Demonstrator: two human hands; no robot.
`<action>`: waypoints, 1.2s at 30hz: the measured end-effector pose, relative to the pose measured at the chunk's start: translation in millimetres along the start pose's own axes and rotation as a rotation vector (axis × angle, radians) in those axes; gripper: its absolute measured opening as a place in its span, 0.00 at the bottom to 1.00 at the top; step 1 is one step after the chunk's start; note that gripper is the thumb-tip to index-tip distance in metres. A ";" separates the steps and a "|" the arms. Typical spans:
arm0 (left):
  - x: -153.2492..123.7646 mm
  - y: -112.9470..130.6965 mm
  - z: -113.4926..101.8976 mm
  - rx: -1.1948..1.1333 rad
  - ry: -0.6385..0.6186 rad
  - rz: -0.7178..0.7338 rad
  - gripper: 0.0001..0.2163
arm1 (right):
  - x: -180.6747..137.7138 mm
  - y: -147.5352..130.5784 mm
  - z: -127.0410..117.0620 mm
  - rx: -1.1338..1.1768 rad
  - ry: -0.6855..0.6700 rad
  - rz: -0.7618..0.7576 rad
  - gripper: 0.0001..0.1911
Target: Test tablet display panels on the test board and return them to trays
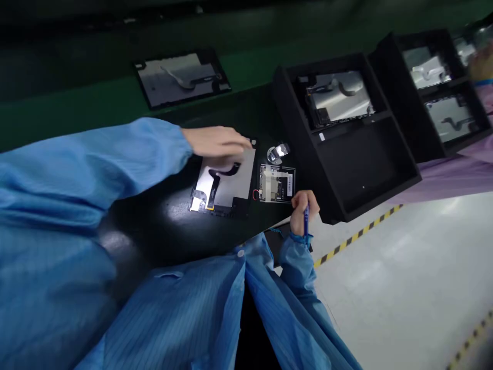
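Left hand stretches, unclenched, over a silvery panel; right hand clasps a blue tool.

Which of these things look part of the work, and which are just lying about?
Apparently in use:
silver-faced panel, under the left hand
blue pen-like tool, in the right hand
small circuit board, near the right hand

Apparently just nearby:
second panel, farther back
nearer black tray
striped floor tape
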State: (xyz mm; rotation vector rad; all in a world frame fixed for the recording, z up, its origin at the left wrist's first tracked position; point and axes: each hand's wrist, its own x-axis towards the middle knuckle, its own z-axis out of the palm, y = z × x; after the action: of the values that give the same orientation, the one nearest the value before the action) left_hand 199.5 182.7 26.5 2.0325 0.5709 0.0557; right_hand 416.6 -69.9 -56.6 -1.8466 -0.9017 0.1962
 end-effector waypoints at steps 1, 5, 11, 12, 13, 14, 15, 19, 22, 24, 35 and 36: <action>-11.7 -5.6 -5.6 -0.016 0.013 -0.070 0.12 | -1.1 -6.2 -0.4 0.039 0.004 0.009 0.19; -52.6 -29.6 5.3 -0.185 0.183 -0.112 0.17 | -8.4 -36.8 3.9 0.202 0.035 -0.013 0.16; -67.9 -38.2 53.7 -0.328 0.406 -0.062 0.24 | -13.3 -56.9 13.7 0.066 -0.119 -0.107 0.08; -66.7 -38.3 57.7 -0.307 0.432 -0.056 0.25 | -13.6 -55.6 13.7 -0.006 -0.148 -0.117 0.07; -65.4 -38.5 60.5 -0.287 0.458 -0.052 0.25 | -14.0 -53.5 13.5 -0.069 -0.168 -0.124 0.08; -64.1 -38.7 62.5 -0.274 0.479 -0.052 0.25 | -14.7 -50.8 13.3 -0.115 -0.179 -0.131 0.08; -63.0 -39.0 64.0 -0.270 0.498 -0.054 0.25 | -15.7 -47.8 13.5 -0.143 -0.182 -0.135 0.09; -62.3 -40.3 68.8 -0.283 0.585 -0.049 0.23 | -21.2 -38.2 20.6 -0.102 -0.111 -0.122 0.12; -63.6 -42.0 71.6 -0.270 0.613 -0.006 0.22 | -24.7 -36.0 29.6 -0.068 -0.021 -0.122 0.13; -63.8 -44.2 72.5 -0.269 0.621 0.035 0.21 | -25.9 -35.4 34.2 -0.080 0.030 -0.119 0.12; -61.5 -52.6 69.9 -0.181 0.646 0.158 0.21 | -23.8 -25.2 37.9 -0.099 0.063 -0.073 0.08; -61.6 -52.8 69.7 -0.181 0.644 0.150 0.22 | -23.6 -24.0 37.7 -0.096 0.068 -0.079 0.08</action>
State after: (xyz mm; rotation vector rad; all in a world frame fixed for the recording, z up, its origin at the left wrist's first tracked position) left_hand 144.1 121.5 -41.5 1.8573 0.7711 0.8437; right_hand 368.9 -53.4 -59.7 -1.8905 -0.9491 0.0416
